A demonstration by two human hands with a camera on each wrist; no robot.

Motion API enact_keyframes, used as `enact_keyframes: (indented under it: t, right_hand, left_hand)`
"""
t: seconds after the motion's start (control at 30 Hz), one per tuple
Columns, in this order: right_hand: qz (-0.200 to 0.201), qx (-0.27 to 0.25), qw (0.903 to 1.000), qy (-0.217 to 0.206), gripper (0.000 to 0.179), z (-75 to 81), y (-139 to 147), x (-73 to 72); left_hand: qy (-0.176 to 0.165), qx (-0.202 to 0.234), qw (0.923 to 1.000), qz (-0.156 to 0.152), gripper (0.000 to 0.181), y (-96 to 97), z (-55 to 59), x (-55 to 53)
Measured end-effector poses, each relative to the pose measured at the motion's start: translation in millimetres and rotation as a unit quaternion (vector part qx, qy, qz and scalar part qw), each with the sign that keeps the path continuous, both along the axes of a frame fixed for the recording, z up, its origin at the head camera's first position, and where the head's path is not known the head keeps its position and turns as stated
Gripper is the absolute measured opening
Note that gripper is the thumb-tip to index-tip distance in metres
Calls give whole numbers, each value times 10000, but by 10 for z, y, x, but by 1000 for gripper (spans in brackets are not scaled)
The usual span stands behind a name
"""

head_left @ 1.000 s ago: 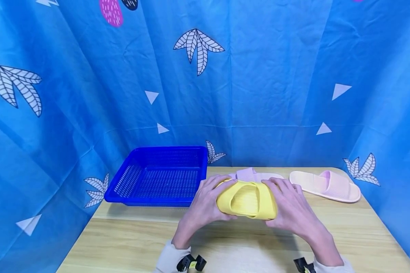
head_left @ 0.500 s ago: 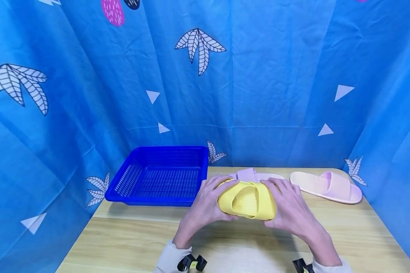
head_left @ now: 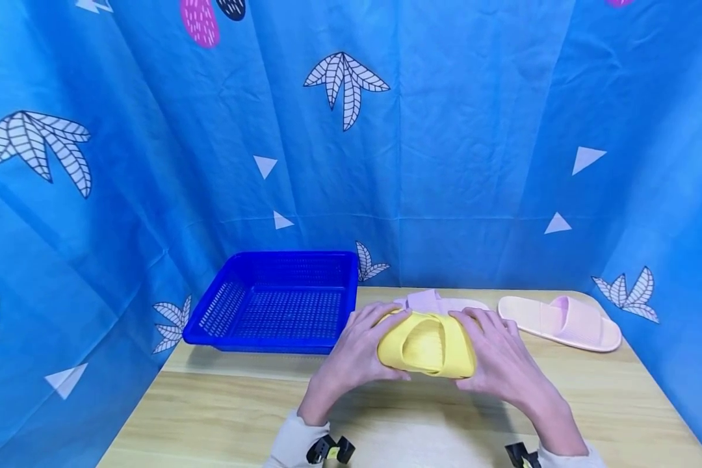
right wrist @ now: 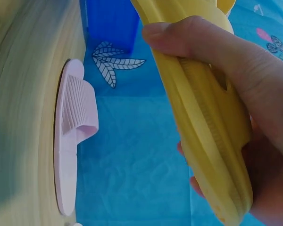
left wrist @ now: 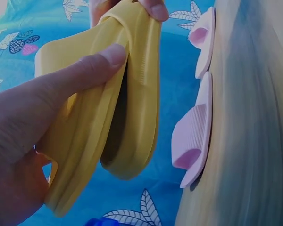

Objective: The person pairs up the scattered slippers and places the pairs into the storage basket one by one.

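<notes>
A pair of yellow slippers [head_left: 426, 346] is held up above the table between my two hands. My left hand [head_left: 355, 348] grips the left end, and my right hand [head_left: 501, 351] grips the right end. In the left wrist view one yellow slipper [left wrist: 78, 136] lies against the other slipper [left wrist: 139, 108], with a narrow dark gap between them. The left thumb [left wrist: 78, 75] presses along the nearer one. From the right wrist, the right thumb [right wrist: 193, 40] crosses the side of a yellow slipper [right wrist: 205, 127]; most of the other fingers are hidden behind it.
Behind the hands lies a pink slipper [head_left: 426, 300], partly covered by them. Another pink slipper [head_left: 561, 320] rests at the back right of the wooden table [head_left: 222, 409]. A blue mesh basket [head_left: 269, 346] stands at the back left. Blue curtain [head_left: 456, 162] surrounds the table.
The head view has shifted slightly. Both hands keep their hold on the yellow slippers, with hardly any movement.
</notes>
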State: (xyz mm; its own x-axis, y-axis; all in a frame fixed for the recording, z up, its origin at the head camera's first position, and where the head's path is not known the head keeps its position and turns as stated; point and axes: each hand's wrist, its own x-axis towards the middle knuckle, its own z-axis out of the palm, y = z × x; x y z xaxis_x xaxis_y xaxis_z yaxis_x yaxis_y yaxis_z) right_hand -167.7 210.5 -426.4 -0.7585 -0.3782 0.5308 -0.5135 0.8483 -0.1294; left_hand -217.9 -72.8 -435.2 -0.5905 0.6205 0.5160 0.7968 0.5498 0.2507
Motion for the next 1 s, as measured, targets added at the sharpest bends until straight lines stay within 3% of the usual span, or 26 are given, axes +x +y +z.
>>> enact_keyframes:
  t: [0.4,0.73,1.0]
  right_hand:
    - [-111,-170,9988,-452,111,1,42,29]
    - [-200,-295,9977,-571,110,30,118,45]
    - [-231,-386,9972,-601,111,48,141,48]
  left_hand:
    - [376,-48,9990,234,102,-80,5,47]
    - [243,179,9966,765,73,-416,15,43]
    - [574,351,9916,1107,49,-670,-37,27]
